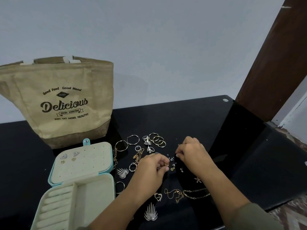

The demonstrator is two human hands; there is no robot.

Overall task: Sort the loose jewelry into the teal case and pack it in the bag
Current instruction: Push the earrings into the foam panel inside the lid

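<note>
**Grip.** A small gold piece [166,165] is pinched between the curled thumb and fingertips of the left hand [152,166], low over the black table [182,117]. The right hand [191,154] is held just beside it, with its fingers curled down among tiny studs [172,158]. Whether anything is gripped in the right hand cannot be told.

**Loose jewelry.** Pieces are scattered around both hands.
- Silver hoops [132,139] and gold hoops [159,141] lie beyond the hands.
- A gold chain [115,157] lies to the left, just beside the case.
- A heart pendant [157,196] and chain bracelets [191,194] are seen between the forearms.
- Two leaf-shaped earrings are seen, one [123,172] by the left wrist and one [150,211] nearer the camera.

**Case and bag.** The teal case [52,183] lies open at the left of the table. Two pairs of earrings [64,156] are pinned to its lid panel, and its base is turned toward the camera. The burlap bag [63,100] stands upright behind the case, against the wall.
</note>
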